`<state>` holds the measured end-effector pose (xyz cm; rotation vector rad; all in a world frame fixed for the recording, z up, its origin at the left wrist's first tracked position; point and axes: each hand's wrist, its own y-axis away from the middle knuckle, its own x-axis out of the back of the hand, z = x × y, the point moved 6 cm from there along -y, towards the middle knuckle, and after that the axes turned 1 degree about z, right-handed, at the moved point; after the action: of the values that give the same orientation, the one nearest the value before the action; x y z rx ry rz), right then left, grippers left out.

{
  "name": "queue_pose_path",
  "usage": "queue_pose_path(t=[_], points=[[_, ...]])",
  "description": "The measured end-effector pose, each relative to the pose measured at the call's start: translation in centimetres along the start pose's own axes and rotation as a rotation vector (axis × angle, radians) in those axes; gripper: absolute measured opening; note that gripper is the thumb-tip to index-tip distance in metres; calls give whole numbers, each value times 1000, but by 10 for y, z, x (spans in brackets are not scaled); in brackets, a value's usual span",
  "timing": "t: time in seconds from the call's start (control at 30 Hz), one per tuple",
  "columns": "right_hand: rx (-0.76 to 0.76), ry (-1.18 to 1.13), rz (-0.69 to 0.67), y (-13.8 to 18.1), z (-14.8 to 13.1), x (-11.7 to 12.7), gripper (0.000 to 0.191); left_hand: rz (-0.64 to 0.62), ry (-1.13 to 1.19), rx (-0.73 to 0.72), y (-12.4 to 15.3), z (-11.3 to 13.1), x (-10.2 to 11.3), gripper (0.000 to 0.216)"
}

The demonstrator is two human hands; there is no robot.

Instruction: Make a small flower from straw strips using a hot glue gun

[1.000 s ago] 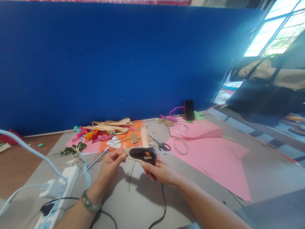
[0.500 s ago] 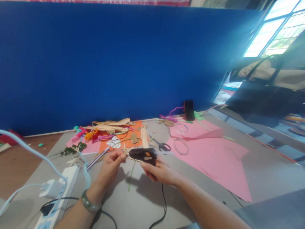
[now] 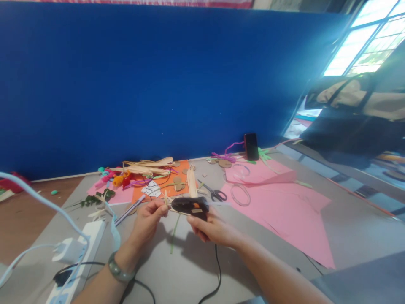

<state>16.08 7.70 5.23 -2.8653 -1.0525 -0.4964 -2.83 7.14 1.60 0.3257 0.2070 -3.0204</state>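
Note:
My right hand (image 3: 211,229) grips a black glue gun (image 3: 190,206) whose nozzle points left; its black cord (image 3: 217,270) trails down toward me. My left hand (image 3: 146,223), with a green bangle on the wrist, pinches a small pale straw piece (image 3: 165,198) right at the gun's tip. A thin green stem (image 3: 174,236) hangs below the two hands over the grey table (image 3: 177,274).
A white power strip (image 3: 76,261) with plugs and a pale blue cable lies at the left. Scissors (image 3: 215,193), a clear ring (image 3: 240,194), pink paper (image 3: 284,211), orange paper (image 3: 161,185) with straw strips and coloured pipe cleaners lie beyond. A black phone (image 3: 251,146) leans on the blue wall.

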Motion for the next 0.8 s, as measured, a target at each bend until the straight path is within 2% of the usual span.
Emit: queue_pose_path(t=[0.47, 0.8], points=[[5, -4, 35, 0, 1, -2, 32, 9, -2, -15, 0, 6, -3, 24], [32, 0, 23, -1, 3, -2, 33, 66, 12, 15, -1, 3, -1, 24]])
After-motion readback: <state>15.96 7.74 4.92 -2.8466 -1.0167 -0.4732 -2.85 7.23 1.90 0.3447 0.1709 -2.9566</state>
